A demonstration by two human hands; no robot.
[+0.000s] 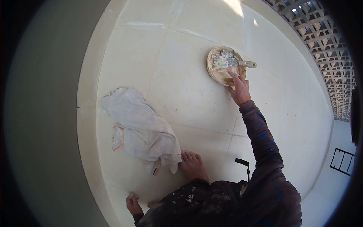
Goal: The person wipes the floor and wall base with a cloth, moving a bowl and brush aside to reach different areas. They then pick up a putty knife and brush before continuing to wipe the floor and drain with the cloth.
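My right hand (240, 90) is at the near rim of a shallow round bowl (212, 77) smeared with cream-coloured paste. Its index finger reaches over the rim while the thumb stays on the outer side, so the hand grips the edge. Across the bowl lies a putty knife (246, 64), its blade caked with paste and its handle sticking out to the right. Low on the left, beside my leg, my left hand (134, 205) has its fingers bent and drawn together. What they hold, if anything, is too small to make out.
A crumpled grey cloth (141, 121) lies on the pale tiled floor (189, 90), touching my bare foot (193, 166). Along the left runs a raised tile border (89, 113) beside a dark wall. A pierced block screen (325, 41) stands at upper right.
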